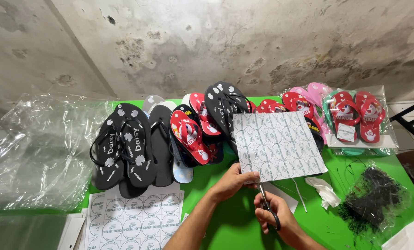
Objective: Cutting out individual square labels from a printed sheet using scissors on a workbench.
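Head view: my left hand pinches the sticker sheet above the green table; my right hand grips scissors, blades probably closed. A tilting sheet could make me cut through a sticker.

A white sticker sheet printed with rows of circles is showing against a bright green desk, beside black daisy-patterned flip-flops and red cartoon-printed flip-flops.
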